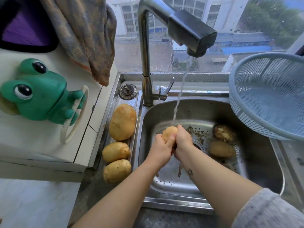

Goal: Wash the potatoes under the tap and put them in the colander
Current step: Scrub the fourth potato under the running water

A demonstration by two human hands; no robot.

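While water runs in a thin stream (178, 99) from the tap (192, 32), both hands meet over the middle of the sink (256, 163) and clasp one potato (169, 132) between them. The left hand (162, 148) wraps it from the left and below, the right hand (183, 139) closes over it from the right, and the pale top of the potato shows above the fingers, just where the stream lands. A grey sleeve (269, 211) covers the right arm near the camera.

Two more potatoes lie on the sink floor to the right of the hands: a dirty, dark-blotched one (224, 133) farther back and a brownish one (222, 149) nearer, close beside each other. Flecks of soil are scattered on the steel around them.

Three cleaner-looking yellow potatoes sit in a row on the ledge left of the basin: a large one (122, 121) farthest, a middle one (116, 151), and a near one (117, 171) touching it.

The blue-grey colander (246, 116) rests at the far right, overhanging the sink's corner, with no potatoes inside. A green frog holder (41, 92) hangs on the white wall at left, and a cloth (88, 33) droops above the ledge.
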